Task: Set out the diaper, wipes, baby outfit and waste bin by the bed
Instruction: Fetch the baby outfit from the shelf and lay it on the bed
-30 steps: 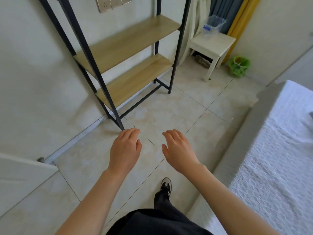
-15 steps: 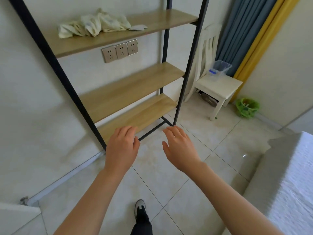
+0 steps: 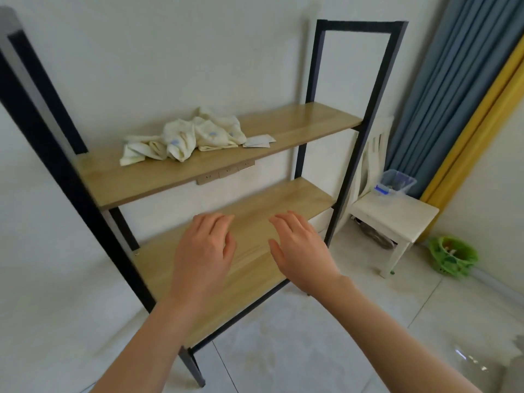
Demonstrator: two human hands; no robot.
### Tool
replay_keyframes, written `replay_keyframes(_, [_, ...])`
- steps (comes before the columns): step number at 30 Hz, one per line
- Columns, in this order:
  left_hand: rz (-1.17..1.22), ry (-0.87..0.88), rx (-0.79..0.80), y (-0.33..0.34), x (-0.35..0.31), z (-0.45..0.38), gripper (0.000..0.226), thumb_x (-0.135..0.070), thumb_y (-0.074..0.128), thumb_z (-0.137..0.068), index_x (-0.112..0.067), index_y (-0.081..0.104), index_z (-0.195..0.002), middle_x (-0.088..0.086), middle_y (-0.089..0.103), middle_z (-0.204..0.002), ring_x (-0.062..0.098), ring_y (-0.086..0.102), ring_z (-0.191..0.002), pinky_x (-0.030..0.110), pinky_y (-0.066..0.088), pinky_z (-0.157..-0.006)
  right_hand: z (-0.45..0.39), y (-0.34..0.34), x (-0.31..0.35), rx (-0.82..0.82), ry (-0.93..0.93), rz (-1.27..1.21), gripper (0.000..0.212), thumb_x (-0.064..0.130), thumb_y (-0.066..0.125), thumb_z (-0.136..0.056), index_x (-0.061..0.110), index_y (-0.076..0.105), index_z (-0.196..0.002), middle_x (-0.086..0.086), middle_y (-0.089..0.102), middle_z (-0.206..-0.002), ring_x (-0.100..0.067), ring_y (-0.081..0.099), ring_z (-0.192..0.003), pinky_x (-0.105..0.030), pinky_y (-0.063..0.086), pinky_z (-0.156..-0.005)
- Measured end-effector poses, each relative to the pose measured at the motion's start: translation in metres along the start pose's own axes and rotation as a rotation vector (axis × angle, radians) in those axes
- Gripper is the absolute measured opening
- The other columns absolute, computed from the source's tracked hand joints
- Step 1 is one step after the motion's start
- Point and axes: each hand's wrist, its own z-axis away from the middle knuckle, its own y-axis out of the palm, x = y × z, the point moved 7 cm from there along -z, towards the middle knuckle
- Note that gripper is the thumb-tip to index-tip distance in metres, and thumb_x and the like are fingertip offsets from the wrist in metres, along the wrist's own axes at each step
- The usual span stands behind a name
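A crumpled cream baby outfit (image 3: 184, 137) lies on the upper wooden shelf (image 3: 297, 123) of a black-framed rack. A small flat white packet (image 3: 259, 140) rests just right of it. A green waste bin (image 3: 452, 259) stands on the floor at the right, by the wall. My left hand (image 3: 205, 251) and my right hand (image 3: 300, 248) are held out palms down in front of the middle shelf, fingers apart, holding nothing. Both hands are well below the outfit.
A white stool (image 3: 397, 219) with a clear plastic box (image 3: 397, 182) on it stands right of the rack. A white chair (image 3: 371, 154) leans behind it. Blue and yellow curtains (image 3: 453, 95) hang at the right. Wall sockets (image 3: 225, 173) show under the upper shelf. Pale floor tiles lie below.
My view has lifted from the floor and bed up to the rack, bringing the upper shelf and outfit into sight. Both hands have risen toward the shelves, still empty.
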Motion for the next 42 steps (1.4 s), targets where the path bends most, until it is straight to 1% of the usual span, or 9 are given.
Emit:
replay_keyframes(7, [-0.095,0.019,-0.163,-0.007,0.024,-0.084,0.030,-0.012,0.054,-0.087,-0.005,0.067,-0.114,0.007,0.067,-0.107,0.026,0.059,-0.101,0.038,0.053,-0.077,-0.100,-0.005,-0.011,-0.085,-0.112,-0.050,0.040,0.022,0.056,-0.091,0.006,0.054,-0.128,-0.012,0.058,-0.128,-0.033,0.046,-0.129,-0.044,0.042,-0.106])
replay_keyframes(13, [-0.209,-0.049,-0.204,-0.002,0.047,-0.139,0.027,-0.005,0.062,-0.085,-0.002,0.067,-0.111,0.010,0.067,-0.108,0.030,0.059,-0.104,0.041,0.054,-0.079,-0.172,0.000,-0.029,-0.097,-0.235,-0.089,0.039,0.022,0.056,-0.091,0.005,0.054,-0.125,-0.012,0.058,-0.127,-0.033,0.044,-0.130,-0.044,0.043,-0.103])
replay_keyframes(18, [-0.277,-0.166,-0.206,0.002,0.070,-0.177,0.021,-0.009,0.058,-0.089,-0.004,0.068,-0.108,0.008,0.066,-0.107,0.031,0.057,-0.103,0.044,0.053,-0.081,-0.229,0.003,-0.045,-0.115,-0.342,-0.148,0.034,0.018,0.058,-0.087,0.005,0.058,-0.119,-0.012,0.062,-0.118,-0.034,0.054,-0.114,-0.047,0.051,-0.086])
replay_keyframes(20, [-0.316,-0.231,-0.188,0.000,0.081,-0.189,0.021,-0.010,0.059,-0.089,-0.004,0.068,-0.107,0.009,0.066,-0.109,0.032,0.057,-0.102,0.046,0.052,-0.082,-0.249,0.003,-0.046,-0.104,-0.371,-0.147,0.035,0.020,0.059,-0.088,0.006,0.058,-0.119,-0.012,0.061,-0.120,-0.033,0.054,-0.115,-0.046,0.052,-0.087])
replay_keyframes(26, [-0.280,-0.547,-0.078,0.004,0.136,-0.223,0.032,-0.028,0.048,-0.096,-0.014,0.061,-0.121,0.004,0.060,-0.126,0.024,0.046,-0.120,0.040,0.044,-0.093,-0.314,0.014,-0.036,0.015,-0.436,-0.174,0.036,0.023,0.047,-0.095,0.006,0.052,-0.126,-0.012,0.055,-0.128,-0.030,0.045,-0.124,-0.042,0.047,-0.092])
replay_keyframes(30, [-0.177,-0.653,-0.004,0.014,0.168,-0.235,0.034,-0.026,0.041,-0.099,-0.012,0.060,-0.124,0.008,0.062,-0.127,0.027,0.048,-0.121,0.041,0.043,-0.094,-0.346,0.034,-0.022,0.125,-0.456,-0.115,0.037,0.028,0.040,-0.099,0.007,0.048,-0.129,-0.012,0.054,-0.127,-0.031,0.047,-0.119,-0.042,0.047,-0.092])
replay_keyframes(38, [-0.017,-0.819,0.140,0.037,0.203,-0.250,0.046,-0.029,0.054,-0.095,-0.007,0.049,-0.136,0.012,0.057,-0.135,0.030,0.051,-0.124,0.040,0.041,-0.102,-0.379,0.079,-0.001,0.390,-0.452,-0.118,0.042,0.015,0.039,-0.097,0.020,0.042,-0.138,-0.012,0.049,-0.132,-0.034,0.045,-0.117,-0.047,0.046,-0.091])
replay_keyframes(40, [0.009,-0.850,0.163,0.043,0.210,-0.249,0.048,-0.025,0.059,-0.092,-0.009,0.048,-0.136,0.012,0.057,-0.134,0.029,0.052,-0.122,0.039,0.043,-0.100,-0.383,0.087,-0.003,0.431,-0.439,-0.129,0.041,0.012,0.041,-0.094,0.022,0.048,-0.134,-0.010,0.049,-0.131,-0.033,0.046,-0.115,-0.043,0.046,-0.089])
replay_keyframes(42, [0.016,-0.860,0.168,0.045,0.214,-0.248,0.048,-0.023,0.063,-0.090,-0.011,0.050,-0.134,0.012,0.058,-0.132,0.028,0.053,-0.120,0.037,0.044,-0.098,-0.384,0.092,-0.006,0.439,-0.432,-0.130,0.031,0.013,0.042,-0.092,0.018,0.059,-0.118,-0.010,0.052,-0.125,-0.031,0.049,-0.109,-0.037,0.045,-0.083])
